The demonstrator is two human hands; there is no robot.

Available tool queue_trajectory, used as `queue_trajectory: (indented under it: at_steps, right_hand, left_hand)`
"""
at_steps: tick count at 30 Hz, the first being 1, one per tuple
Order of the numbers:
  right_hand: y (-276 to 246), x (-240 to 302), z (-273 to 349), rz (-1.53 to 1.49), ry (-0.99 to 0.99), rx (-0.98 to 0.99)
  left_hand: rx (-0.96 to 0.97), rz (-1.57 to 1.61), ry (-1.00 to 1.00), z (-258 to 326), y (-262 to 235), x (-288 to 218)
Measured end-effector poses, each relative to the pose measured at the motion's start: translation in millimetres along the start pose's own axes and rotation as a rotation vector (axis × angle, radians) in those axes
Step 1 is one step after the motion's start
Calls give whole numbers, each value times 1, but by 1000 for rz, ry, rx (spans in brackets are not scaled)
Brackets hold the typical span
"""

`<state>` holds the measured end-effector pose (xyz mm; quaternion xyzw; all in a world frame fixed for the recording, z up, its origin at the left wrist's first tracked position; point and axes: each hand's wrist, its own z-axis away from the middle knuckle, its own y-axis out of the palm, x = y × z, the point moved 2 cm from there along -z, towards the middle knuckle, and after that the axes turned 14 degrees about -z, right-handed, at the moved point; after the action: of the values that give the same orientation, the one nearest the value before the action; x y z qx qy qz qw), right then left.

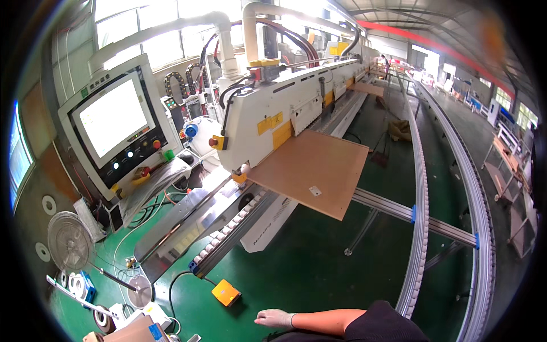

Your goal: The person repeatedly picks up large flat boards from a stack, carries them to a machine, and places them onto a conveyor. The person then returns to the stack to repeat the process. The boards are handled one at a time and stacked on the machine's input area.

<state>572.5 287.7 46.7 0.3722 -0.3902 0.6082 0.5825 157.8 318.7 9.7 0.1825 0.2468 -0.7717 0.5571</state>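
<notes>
My right hand (274, 318), in a pale glove, is low in the head view, its forearm coming in from the right out of a dark sleeve. Its fingers are loosely curled together and no object shows in them. Green floor lies below it, and an orange foot pedal (227, 292) with a black cable sits on that floor to its left. My left hand does not appear. Farther ahead, a flat brown panel (319, 165) sticks out from the side of a long white machine (270, 119), a small white label (315, 191) on its top.
A control console (117, 122) with a lit screen stands on the left, above a standing fan (71, 242). Along the machine's front runs a roller track (231, 228). Long metal rails (420, 199) extend on the right, joined by a crossbar (387, 206). Cardboard (134, 330) lies lower left.
</notes>
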Motion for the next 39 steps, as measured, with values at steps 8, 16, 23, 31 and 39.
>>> queue_trajectory:
  at_steps: [8,16,23,31,39]
  right_hand:
    - [4,-64,38,410,233,-23]
    - [3,-166,83,196,597,-284]
    - [50,-170,62,482,387,-25]
    - [93,-118,-42,90,429,83]
    - [129,-81,-100,138,302,149]
  left_hand:
    - [-257,364,0,-43,-110,27]
    - [-1133,790,-119,-22,-217,238]
    - [-876,661,-281,20,-213,238]
    - [-607,1055,-233,34,-188,251]
    - [-398,870,-155,60,-163,276]
